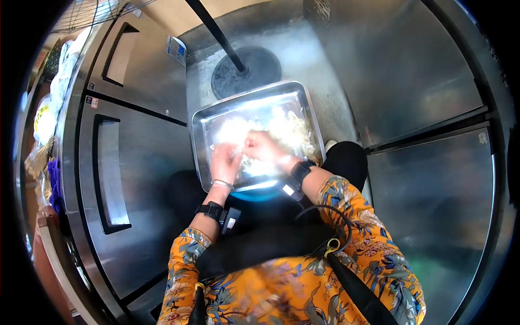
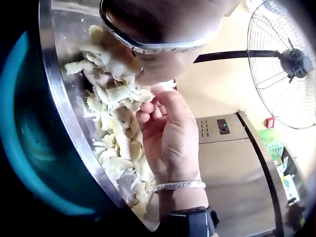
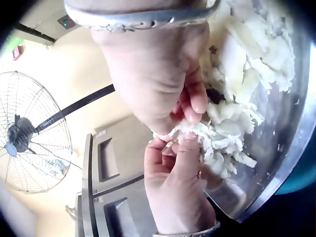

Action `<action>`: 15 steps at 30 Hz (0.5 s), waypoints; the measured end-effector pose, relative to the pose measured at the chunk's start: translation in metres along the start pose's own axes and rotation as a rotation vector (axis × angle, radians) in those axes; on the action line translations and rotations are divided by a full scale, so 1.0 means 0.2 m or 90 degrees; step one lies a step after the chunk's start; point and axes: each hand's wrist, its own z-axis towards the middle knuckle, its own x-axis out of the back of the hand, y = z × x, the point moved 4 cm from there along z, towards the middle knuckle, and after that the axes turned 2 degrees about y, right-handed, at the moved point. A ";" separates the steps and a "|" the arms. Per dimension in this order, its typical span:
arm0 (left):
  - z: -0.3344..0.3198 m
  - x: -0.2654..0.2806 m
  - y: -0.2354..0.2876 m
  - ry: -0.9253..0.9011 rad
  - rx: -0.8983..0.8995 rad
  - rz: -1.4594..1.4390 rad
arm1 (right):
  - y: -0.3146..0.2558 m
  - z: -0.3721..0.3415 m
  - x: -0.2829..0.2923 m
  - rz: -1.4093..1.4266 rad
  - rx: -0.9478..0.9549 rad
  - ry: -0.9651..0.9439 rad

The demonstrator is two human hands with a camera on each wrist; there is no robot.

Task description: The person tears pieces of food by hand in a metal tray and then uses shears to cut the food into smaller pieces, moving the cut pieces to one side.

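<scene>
A deep rectangular metal tray (image 1: 310,105) holds a heap of pale, ragged, torn food pieces (image 2: 121,138). My two hands meet over it. In the right wrist view my left hand (image 3: 180,185) pinches a whitish frayed piece (image 3: 190,129) between thumb and fingers. My right hand (image 1: 265,147) comes in from the other side, its thumb and curled fingertips at the same piece. In the left wrist view, the right hand's thumb presses toward its fingers at a pale scrap. Glare washes out the heap in the head view.
A teal basin (image 2: 12,123) sits below the tray's near edge. Beyond the tray stands a fan's round base (image 1: 246,70) with its black pole (image 1: 216,32). Steel cabinets (image 1: 146,157) flank me on the left and others (image 1: 433,189) on the right.
</scene>
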 end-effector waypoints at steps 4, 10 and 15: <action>0.01 0.01 0.00 -0.023 0.043 0.002 | -0.01 0.01 -0.01 0.114 -0.090 -0.031; 0.01 -0.03 -0.17 -0.033 0.045 -0.014 | 0.05 0.06 0.08 0.159 -0.033 0.148; 0.01 0.01 -0.17 -0.032 0.039 -0.070 | -0.04 0.08 0.10 0.000 0.001 0.119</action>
